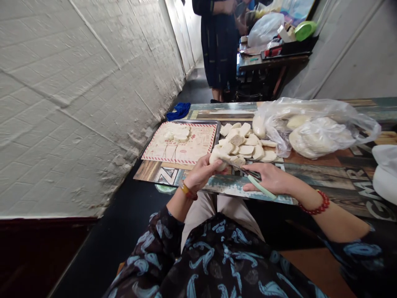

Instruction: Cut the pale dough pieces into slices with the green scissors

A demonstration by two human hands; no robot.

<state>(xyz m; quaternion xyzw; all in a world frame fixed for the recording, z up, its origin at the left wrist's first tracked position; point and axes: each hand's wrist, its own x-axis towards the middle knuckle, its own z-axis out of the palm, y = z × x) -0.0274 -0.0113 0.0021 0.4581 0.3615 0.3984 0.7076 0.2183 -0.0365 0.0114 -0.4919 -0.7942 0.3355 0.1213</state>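
As the desk [223, 182] is scanned from the left, pale pieces [180, 132] are picked out on a stripe-edged paper sheet [198, 153], flat and smooth. Next along, the left hand [201, 171] is found nearly closed, a rounded white bun [217, 157] pinched between thumb and fingers above the desk's near edge; its long axis is masked by the grip. To its right, the scissors [262, 188] are aimed leftward at the bun, their length slanted back toward the right hand [273, 178]; how far the blades are parted cannot be told. Just beyond, matte, spongy-looking slices [245, 140] with rounded edges are heaped. By the right hand, loosely curled, the pale-green handles are gripped. Farther right, smooth rounded lumps are seen bundled in a clear, crinkled plastic bag [328, 124].
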